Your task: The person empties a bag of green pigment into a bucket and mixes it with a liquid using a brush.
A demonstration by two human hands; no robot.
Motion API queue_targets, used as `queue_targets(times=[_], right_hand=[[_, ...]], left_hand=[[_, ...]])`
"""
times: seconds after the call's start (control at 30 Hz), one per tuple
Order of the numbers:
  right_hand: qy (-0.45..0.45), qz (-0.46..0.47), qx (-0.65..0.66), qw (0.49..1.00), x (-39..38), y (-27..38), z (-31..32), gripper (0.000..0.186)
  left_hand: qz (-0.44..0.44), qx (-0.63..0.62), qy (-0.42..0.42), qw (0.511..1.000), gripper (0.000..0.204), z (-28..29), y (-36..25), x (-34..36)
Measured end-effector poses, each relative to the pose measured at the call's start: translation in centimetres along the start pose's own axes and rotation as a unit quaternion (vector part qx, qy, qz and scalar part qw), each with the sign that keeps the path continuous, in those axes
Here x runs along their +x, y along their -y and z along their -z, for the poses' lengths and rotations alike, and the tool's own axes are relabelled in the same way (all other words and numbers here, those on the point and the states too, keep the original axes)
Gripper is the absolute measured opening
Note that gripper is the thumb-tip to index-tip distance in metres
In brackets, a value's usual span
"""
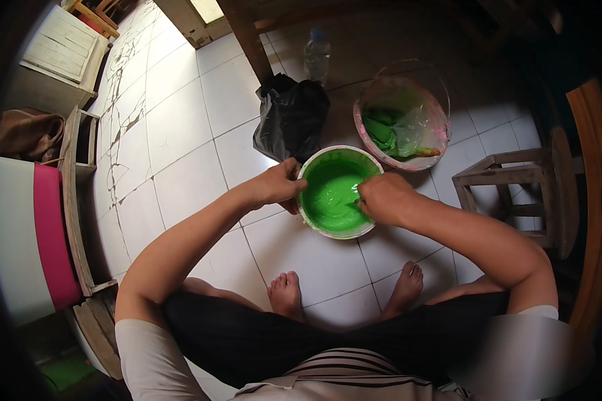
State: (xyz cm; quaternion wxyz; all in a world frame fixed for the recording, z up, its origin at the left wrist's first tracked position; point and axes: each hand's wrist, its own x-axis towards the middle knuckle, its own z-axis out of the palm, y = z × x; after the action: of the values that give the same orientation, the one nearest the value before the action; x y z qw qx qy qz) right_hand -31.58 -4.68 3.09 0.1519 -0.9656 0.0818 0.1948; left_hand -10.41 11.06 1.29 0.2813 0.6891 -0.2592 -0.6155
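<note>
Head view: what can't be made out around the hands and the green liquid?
All in the head view:
What, if anything, the right hand grips: hidden by the curled hand itself.
Base of the bucket: hidden by its rim and the green liquid.
Contents of the black bag: hidden by its dark plastic.
Upper-right background: lost in shadow.

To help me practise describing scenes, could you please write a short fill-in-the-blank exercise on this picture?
The liquid in the nearer bucket is ____.
The black bag lies nearer the ____ grip.
The bottle has a ____ cap.
The feet are ____, with no shoes.

Missing words: green; left; blue; bare.
</note>
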Motion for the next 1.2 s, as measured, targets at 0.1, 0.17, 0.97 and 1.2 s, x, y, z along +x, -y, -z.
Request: queue_targets(times=[0.1, 0.17, 0.97, 1.2], right_hand=[[-0.066, 0.016, -0.051, 0.996, 0.4, -1.2, -0.5, 0.014], [-0.115, 0.034, -0.065, 0.991, 0.8, -1.7, -0.9, 0.012], [-0.009, -0.038, 0.008, 0.999, -0.1, -1.9, 0.6, 0.028], [0.052, -0.083, 0.192, 0.977, 0.2, -1.1, -0.4, 0.033]], left_hand=[[0.025, 0.005, 0.006, 1.0, 0.03, 0.0, -0.5, 0.1], [0.03, 0.004, 0.001, 1.0, 0.029, -0.1, -0.5, 0.2], [-0.115, 0.158, -0.075, 0.978, 0.021, -0.7, -1.6, -0.4], [-0.148, 0.172, -0.091, 0.97, 0.024, -1.3, -1.8, -1.0]])
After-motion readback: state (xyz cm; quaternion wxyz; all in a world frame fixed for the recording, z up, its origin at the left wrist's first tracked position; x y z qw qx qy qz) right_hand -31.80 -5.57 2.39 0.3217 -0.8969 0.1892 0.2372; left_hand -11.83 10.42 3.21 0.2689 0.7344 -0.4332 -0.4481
